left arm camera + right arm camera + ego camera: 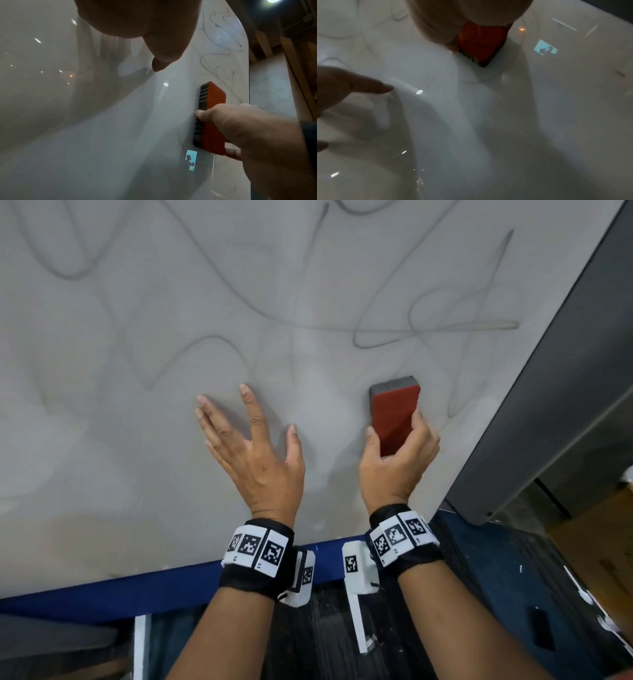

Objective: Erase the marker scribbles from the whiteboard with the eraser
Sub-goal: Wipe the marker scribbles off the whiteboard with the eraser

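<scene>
The whiteboard [137,440] fills most of the head view, with grey marker scribbles [376,333] looping over its upper part and right side. My right hand [397,453] grips a red-backed eraser [394,416] with a grey felt pad, pressed flat on the board near its right edge. In the left wrist view the eraser [212,116] is held by thumb and fingers, scribbles [221,44] above it. My left hand [246,446] lies open on the board, fingers spread, left of the eraser. The right wrist view shows the eraser [481,44] under my palm.
A dark grey frame or panel [548,392] runs along the board's right edge. A blue strip [137,587] borders the board's lower edge. Cardboard [596,542] lies at the far right. The board's lower left looks smeared and free of lines.
</scene>
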Demonstrator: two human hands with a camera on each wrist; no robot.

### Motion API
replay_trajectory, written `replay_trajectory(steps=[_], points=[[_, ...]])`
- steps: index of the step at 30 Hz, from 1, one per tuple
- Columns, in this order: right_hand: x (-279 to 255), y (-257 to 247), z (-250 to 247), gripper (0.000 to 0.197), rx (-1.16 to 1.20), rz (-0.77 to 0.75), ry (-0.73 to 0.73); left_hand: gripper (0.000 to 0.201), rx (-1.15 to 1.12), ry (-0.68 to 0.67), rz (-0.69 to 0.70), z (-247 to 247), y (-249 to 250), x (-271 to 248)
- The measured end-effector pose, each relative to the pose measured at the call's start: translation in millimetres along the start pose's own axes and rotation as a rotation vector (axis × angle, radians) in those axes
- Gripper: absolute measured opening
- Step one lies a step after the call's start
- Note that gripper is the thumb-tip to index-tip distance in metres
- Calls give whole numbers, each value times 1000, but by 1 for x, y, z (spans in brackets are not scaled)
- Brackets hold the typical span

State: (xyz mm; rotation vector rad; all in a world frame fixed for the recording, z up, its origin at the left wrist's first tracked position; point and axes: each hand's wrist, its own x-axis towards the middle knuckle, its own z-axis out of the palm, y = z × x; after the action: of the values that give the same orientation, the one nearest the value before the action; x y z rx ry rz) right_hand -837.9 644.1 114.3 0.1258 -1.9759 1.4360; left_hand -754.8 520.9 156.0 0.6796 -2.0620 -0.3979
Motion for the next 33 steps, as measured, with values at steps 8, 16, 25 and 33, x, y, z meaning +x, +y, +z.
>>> replay_trajectory(steps=[8,16,25,33], points=[[3,12,-9,65,-69,-141,-99,76,19,5,11,3,12,-3],[-13,15,-10,63,-108,-175,-202,78,20,-11,16,12,22,-8],[-3,36,-17,63,-81,-16,-141,77,27,-11,33,25,35,-11],[10,54,-15,63,83,495,133,76,37,-4,67,27,34,-13]])
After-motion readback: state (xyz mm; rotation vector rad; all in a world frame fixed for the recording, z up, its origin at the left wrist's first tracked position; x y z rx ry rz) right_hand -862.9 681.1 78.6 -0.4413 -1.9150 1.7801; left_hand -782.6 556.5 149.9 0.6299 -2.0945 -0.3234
